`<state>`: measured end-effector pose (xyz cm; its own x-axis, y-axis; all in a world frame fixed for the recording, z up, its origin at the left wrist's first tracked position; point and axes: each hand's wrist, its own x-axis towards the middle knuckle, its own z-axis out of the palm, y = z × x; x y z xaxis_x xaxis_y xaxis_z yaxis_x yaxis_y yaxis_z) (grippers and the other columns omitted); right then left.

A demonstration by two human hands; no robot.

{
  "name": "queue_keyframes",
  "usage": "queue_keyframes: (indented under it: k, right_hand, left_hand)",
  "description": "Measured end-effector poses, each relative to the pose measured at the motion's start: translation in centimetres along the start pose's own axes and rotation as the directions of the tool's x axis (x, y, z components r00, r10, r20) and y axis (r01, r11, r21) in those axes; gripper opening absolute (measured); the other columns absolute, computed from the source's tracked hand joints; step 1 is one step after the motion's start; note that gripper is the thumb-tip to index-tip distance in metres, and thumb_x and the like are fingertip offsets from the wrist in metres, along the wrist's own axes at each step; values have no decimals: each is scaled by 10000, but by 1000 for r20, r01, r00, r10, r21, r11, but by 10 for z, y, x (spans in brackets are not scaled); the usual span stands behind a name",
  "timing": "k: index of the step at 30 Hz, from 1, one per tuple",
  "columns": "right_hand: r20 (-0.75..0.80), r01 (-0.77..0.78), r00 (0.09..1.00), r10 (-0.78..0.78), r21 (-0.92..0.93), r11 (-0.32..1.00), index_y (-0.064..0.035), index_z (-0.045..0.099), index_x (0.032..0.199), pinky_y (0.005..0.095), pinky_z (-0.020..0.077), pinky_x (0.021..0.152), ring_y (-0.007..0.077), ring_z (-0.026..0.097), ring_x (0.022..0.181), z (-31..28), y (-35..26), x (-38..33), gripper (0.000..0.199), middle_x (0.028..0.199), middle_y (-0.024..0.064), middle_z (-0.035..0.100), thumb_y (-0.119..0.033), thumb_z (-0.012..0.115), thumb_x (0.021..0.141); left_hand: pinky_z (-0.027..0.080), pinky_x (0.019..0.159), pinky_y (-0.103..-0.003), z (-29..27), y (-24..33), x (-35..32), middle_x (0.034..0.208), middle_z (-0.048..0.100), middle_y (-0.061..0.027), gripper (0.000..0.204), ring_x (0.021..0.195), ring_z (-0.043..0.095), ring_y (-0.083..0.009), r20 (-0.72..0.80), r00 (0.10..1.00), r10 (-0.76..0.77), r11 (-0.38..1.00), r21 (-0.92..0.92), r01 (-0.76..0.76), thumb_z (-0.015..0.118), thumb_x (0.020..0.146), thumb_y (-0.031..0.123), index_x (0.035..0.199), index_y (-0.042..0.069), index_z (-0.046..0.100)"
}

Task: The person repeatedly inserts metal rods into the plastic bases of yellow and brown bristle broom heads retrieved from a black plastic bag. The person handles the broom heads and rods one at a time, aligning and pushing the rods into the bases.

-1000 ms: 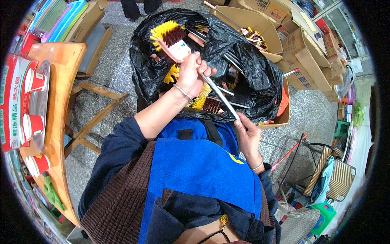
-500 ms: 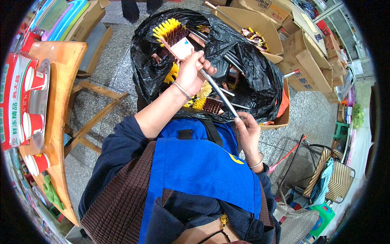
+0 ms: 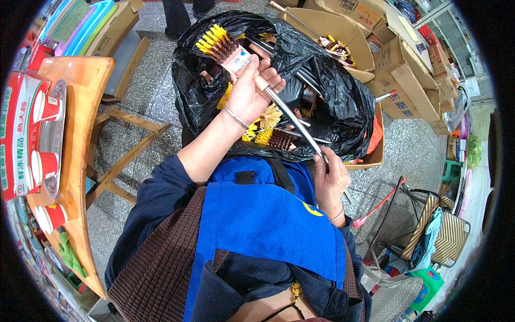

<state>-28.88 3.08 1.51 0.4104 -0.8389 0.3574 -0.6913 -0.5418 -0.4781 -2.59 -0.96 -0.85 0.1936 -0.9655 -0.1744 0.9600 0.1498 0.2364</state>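
Both hands grip one brush [image 3: 252,70]: left hand [image 3: 251,91] raised, right hand [image 3: 328,180] low.

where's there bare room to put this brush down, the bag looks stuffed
The black bag is packed with brushes. Free patches: the wooden table top between the red cups and its right edge, and bare floor between the table and bag. Cardboard boxes crowd the right. Both hands grip the brush.

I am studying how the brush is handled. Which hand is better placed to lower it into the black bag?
Probably the left hand: it grips the brush near its head, above the black bag. The right hand only holds the handle's end.
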Motion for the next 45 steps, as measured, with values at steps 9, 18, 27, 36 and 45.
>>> queue_keyframes:
  k: [9, 18, 27, 36, 45]
  right_hand:
    - [-31, 91, 994, -104, -286, 954, -153, 648, 1080, 355, 426, 546, 234, 560, 653, -9, 3, 0, 269, 752, 45, 558, -228, 670, 823]
    - [178, -159, 972, 151, 33, 987, -136, 663, 1054, 355, 466, 551, 278, 608, 620, -12, 2, -10, 218, 730, 102, 601, -234, 645, 861]
    - [860, -889, 450, 241, 406, 212, -13, 663, 1049, 180, 259, 472, 33, 354, 532, -16, 15, -3, 251, 624, -56, 471, -220, 579, 936]
    - [50, 36, 998, -37, 18, 999, -83, 643, 1061, 354, 426, 557, 251, 550, 617, 1, 2, 1, 236, 723, 97, 565, -166, 657, 841]
    - [52, 144, 990, -134, -300, 943, -170, 630, 1137, 372, 437, 506, 244, 530, 570, 3, -6, -1, 355, 674, 52, 488, -206, 690, 789]
  left_hand:
    - [503, 788, -450, 14, -2, -6, 635, 533, -40, 415, 647, 559, -225, -146, 985, 95, 992, 99, -81, 459, 961, 438, 683, 131, 441]
    - [487, 793, -445, 12, -12, -10, 624, 520, -63, 355, 663, 544, -238, -155, 975, 159, 966, 228, -122, 434, 985, 353, 706, 135, 418]
    - [489, 745, -422, 9, -8, -12, 591, 522, -86, 335, 618, 542, -236, 135, 989, 67, 986, 143, -86, 421, 992, 339, 733, 126, 424]
    - [515, 729, -406, 15, -2, -2, 598, 466, -14, 350, 595, 515, -176, -291, 938, 189, 979, 127, -158, 496, 965, 324, 680, 138, 410]
    - [519, 709, -400, 6, -7, 1, 578, 461, -5, 312, 557, 505, -172, -385, 892, 237, 970, 150, -193, 501, 950, 282, 682, 148, 412]
